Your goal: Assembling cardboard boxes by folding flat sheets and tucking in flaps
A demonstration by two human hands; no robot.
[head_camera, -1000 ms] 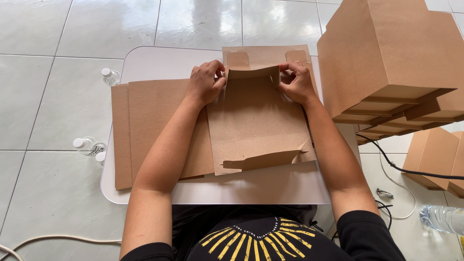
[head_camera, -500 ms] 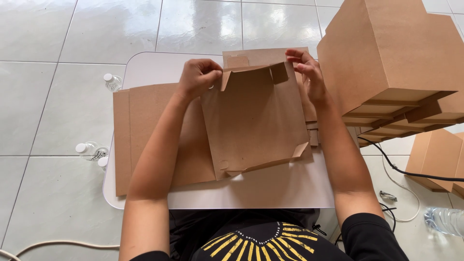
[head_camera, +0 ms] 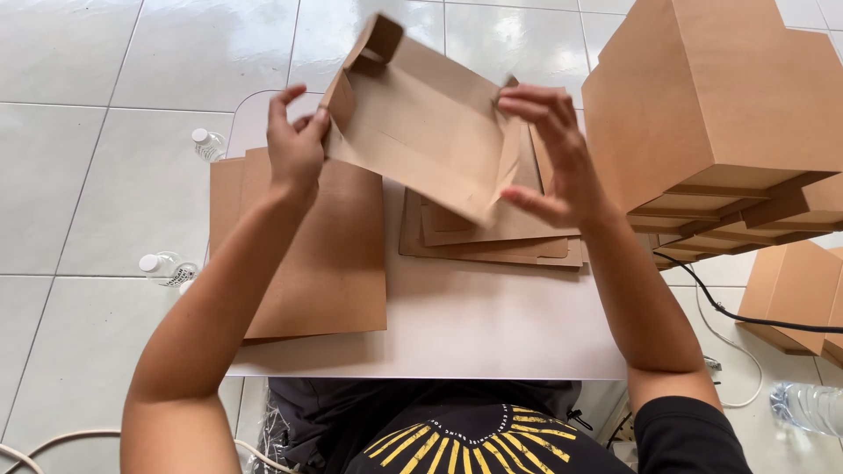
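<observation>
Head view, only one angle here: both hands are holding a half-folded cardboard box blank [head_camera: 421, 123] up in the air above the far side of the white worktop [head_camera: 457, 325]. The left hand [head_camera: 297, 145] has its fingers closed on the blank's left side flap, and the right hand [head_camera: 553, 154] pinches the right edge, with the other fingers spread loose.

I'd say the blank is light and fairly stiff but bends easily at the creases, so gripping by the folded side walls looks right.

Room is kinda tight: a stack of flat blanks [head_camera: 492, 237] sits right underneath, a big flat cardboard sheet [head_camera: 307, 254] lies on the left, and finished boxes [head_camera: 711, 114] tower close on the right. The near worktop is open.
</observation>
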